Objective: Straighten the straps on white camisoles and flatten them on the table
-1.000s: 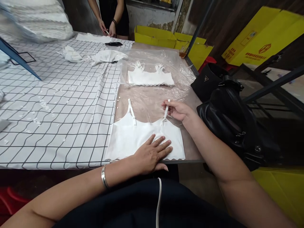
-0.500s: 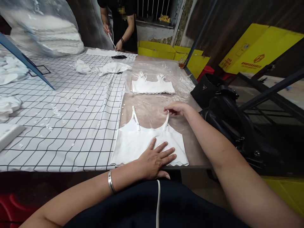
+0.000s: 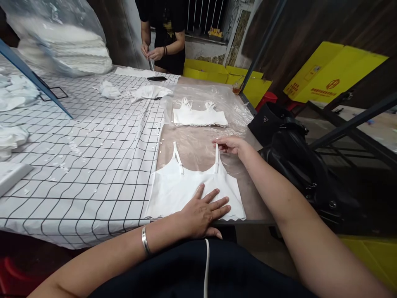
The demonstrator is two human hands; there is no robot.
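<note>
A white camisole top [image 3: 176, 190] with thin straps and a wavy hem lies flat at the table's front edge. My left hand [image 3: 206, 210] rests on its lower right part, palm down with the fingers spread. At the top of the right strap [image 3: 216, 155], my right hand [image 3: 228, 145] pinches the strap end between thumb and fingers. The left strap [image 3: 177, 157] lies loose on the table. Farther back, a stack of white tops [image 3: 201, 117] with bunched straps sits on a clear plastic sheet [image 3: 238, 103].
Black bags [image 3: 291, 145] lie along the right edge by a dark metal post [image 3: 263, 45]. White scraps dot the checked cloth [image 3: 118, 190] on the left. Across the table stands a co-worker [image 3: 164, 37], near a phone [image 3: 156, 78]. Yellow boxes [image 3: 328, 74] stand behind.
The right strap, slanted before, now stands straighter in my right hand's pinch. My left hand has stayed on the top. The co-worker's hands have come together.
</note>
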